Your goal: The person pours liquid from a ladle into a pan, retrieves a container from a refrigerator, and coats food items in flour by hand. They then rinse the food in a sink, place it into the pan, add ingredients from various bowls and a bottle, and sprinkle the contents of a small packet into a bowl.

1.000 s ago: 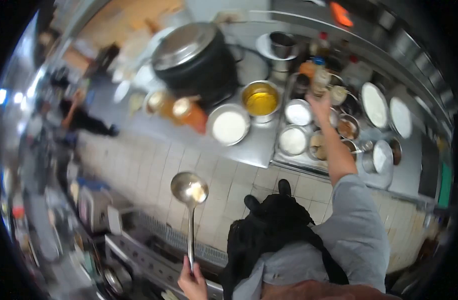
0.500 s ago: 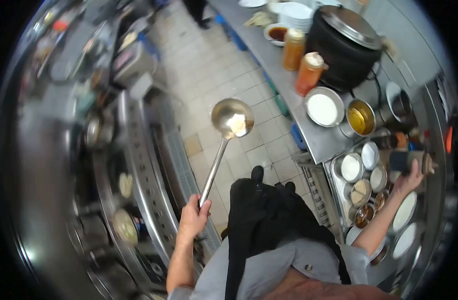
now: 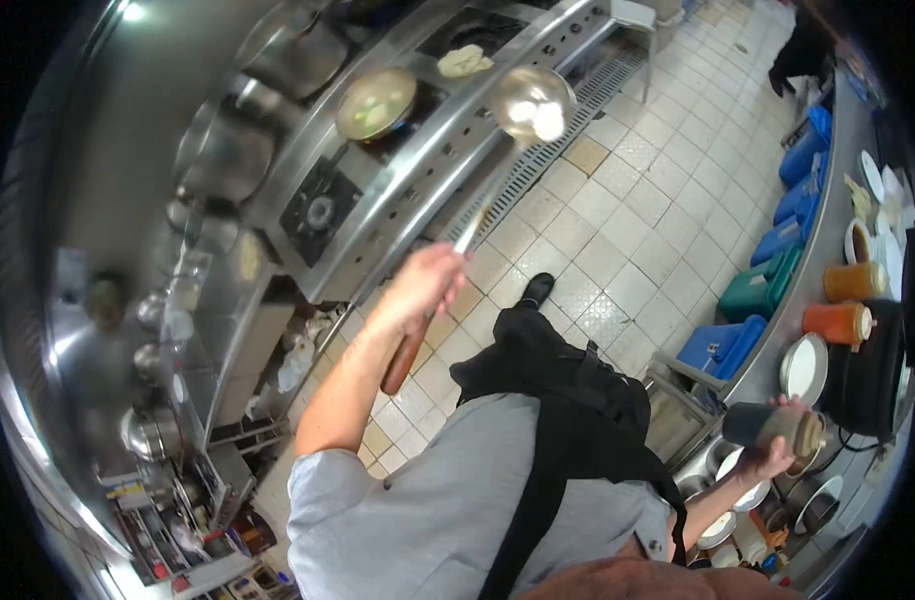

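Observation:
My left hand (image 3: 430,285) is closed around the shaft of a long metal ladle (image 3: 534,106). Its wooden handle end sticks out below my fist, and bright patches show in its round bowl, which overlaps the stove's front edge in this view. Off to the right, my right hand (image 3: 776,458) grips a dark squeeze bottle (image 3: 756,424) lying sideways, its pale nozzle end pointing right. A frying pan (image 3: 378,104) with pale green contents sits on the stove (image 3: 398,190), left of the ladle bowl. Near my right hand is a metal bowl of white contents (image 3: 805,368).
A crumpled cloth (image 3: 465,62) lies on the stove. Large pots (image 3: 225,150) stand behind it. On the right counter are an orange bottle (image 3: 838,323) and a yellow-brown bottle (image 3: 855,282). Blue bins (image 3: 723,347) line the tiled floor (image 3: 618,215). Another person (image 3: 806,48) stands at the far right.
My view has turned toward the stove. My left hand has swung the ladle from over the floor to the stove's edge. The squeeze bottle has come away from the ingredient bowls in my right hand.

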Demonstrator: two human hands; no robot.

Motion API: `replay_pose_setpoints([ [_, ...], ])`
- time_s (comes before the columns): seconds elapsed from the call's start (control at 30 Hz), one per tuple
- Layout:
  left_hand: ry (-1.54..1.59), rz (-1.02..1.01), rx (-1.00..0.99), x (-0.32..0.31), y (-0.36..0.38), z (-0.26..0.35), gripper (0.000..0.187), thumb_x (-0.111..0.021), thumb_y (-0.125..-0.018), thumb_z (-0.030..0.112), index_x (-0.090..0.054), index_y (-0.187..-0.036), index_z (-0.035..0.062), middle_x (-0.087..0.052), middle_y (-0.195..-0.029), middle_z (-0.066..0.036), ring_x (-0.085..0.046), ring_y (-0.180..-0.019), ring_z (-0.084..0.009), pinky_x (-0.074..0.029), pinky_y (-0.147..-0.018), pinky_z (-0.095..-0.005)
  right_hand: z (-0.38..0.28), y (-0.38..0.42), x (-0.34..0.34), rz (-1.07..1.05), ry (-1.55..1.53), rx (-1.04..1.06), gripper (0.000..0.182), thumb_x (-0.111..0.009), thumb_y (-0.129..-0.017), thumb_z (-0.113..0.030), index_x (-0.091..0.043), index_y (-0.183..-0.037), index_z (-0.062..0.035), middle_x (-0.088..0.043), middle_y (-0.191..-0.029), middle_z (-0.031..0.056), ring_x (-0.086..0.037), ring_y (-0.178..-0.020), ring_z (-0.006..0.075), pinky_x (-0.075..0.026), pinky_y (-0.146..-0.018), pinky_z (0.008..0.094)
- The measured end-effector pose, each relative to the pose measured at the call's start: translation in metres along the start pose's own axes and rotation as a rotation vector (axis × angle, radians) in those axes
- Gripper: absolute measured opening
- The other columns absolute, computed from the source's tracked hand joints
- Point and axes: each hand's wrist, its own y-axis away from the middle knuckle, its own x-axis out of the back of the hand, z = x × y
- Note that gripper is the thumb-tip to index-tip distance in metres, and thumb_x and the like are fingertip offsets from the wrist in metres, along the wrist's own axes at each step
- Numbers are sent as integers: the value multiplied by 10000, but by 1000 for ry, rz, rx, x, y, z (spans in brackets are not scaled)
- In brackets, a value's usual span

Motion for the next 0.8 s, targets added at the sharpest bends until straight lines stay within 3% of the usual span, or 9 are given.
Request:
replay_pose_setpoints([
  [0.17, 312, 76, -165, 124, -32, 15, 278, -527, -960, 61, -545, -1213, -52, -636, -828, -43, -585, -589, -88, -504, -483, -198, 23, 14, -103, -231, 30, -120, 875, -800, -774, -318, -364, -1435, 55, -523, -1345, 235, -594, -1150, 340, -502, -981, 470],
  [0.4, 266, 273, -283, 314, -125, 30, 247, -598, -927, 102, -607, -1158, 15, -611, -837, -2, -549, -610, -70, -456, -465, -218, 64, 41, -285, -262, 23, -238, 950, -854, -714, -373, -378, -1427, 38, -549, -1313, 225, -606, -1135, 337, -529, -945, 473],
  [0.5, 279, 313, -245, 352, -165, 28, 262, -590, -934, 119, -606, -1184, 43, -553, -766, 22, -511, -587, -61, -406, -450, -219, 72, 58, -381, -288, 8, -292, 995, -886, -673, -389, -379, -1417, 35, -576, -1264, 219, -623, -1098, 327, -538, -933, 467],
  [0.57, 22, 373, -208, 367, -190, 23, 281, -594, -940, 149, -596, -1188, 18, -549, -734, 26, -506, -587, -63, -427, -482, -239, 72, 68, -429, -373, 13, -296, 1008, -894, -670, -387, -368, -1415, 42, -582, -1232, 212, -628, -1075, 322, -539, -923, 462],
  [0.6, -223, 414, -286, 383, -214, 6, 322, -599, -916, 152, -584, -1196, -6, -630, -732, -79, -616, -615, -219, -501, -561, -366, 73, 70, -446, -372, 24, -301, 1008, -894, -670, -387, -368, -1415, 42, -582, -1232, 212, -628, -1075, 322, -539, -923, 462],
  [0.63, -219, 410, -278, 385, -225, -1, 322, -599, -916, 152, -584, -1196, -6, -630, -732, -79, -616, -615, -219, -501, -561, -366, 74, 71, -455, -402, 4, -311, 1012, -897, -667, -389, -368, -1411, 47, -581, -1219, 211, -629, -1066, 324, -539, -918, 461],
  [0.7, -789, 608, -638, 392, -245, -15, 347, -603, -875, 132, -578, -1179, -34, -667, -808, -234, -655, -755, -430, -513, -711, -499, 78, 76, -477, -436, 0, -342, 1016, -900, -664, -390, -367, -1406, 53, -579, -1207, 210, -630, -1057, 325, -539, -912, 461],
  [0.73, -761, 593, -524, 396, -253, -13, 430, -599, -870, 163, -536, -1240, -45, -632, -967, -341, -618, -919, -508, -507, -801, -523, 81, 79, -489, -430, 28, -349, 1019, -899, -663, -397, -366, -1403, 58, -576, -1201, 213, -630, -1051, 327, -539, -906, 461],
  [0.8, -783, 595, -481, 407, -273, -14, 419, -585, -883, 175, -543, -1238, -42, -638, -954, -337, -627, -914, -499, -508, -799, -523, 86, 81, -503, -421, 55, -355, 1023, -898, -662, -404, -366, -1400, 63, -573, -1196, 215, -630, -1044, 328, -539, -901, 462],
])
